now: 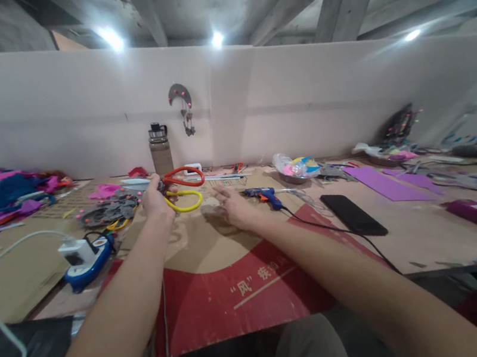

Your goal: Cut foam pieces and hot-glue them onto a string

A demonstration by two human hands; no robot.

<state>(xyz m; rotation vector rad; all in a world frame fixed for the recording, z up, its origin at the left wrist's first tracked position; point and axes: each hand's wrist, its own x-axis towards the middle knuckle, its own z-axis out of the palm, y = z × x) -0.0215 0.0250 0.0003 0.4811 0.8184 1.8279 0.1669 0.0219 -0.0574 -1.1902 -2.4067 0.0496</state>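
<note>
My left hand is closed around a pair of scissors with one red and one yellow handle loop, held just above the cardboard-covered table. The loops point right and the blades are hidden behind my hand. My right hand rests flat on the cardboard with fingers stretched out, holding nothing. A blue glue gun lies just to the right of that hand, its black cord trailing toward the front edge.
A black phone lies right of centre. A blue and white power strip sits at left, grey felt scraps behind it. A water bottle stands by the white wall. Purple sheets and coloured foam piles line both sides.
</note>
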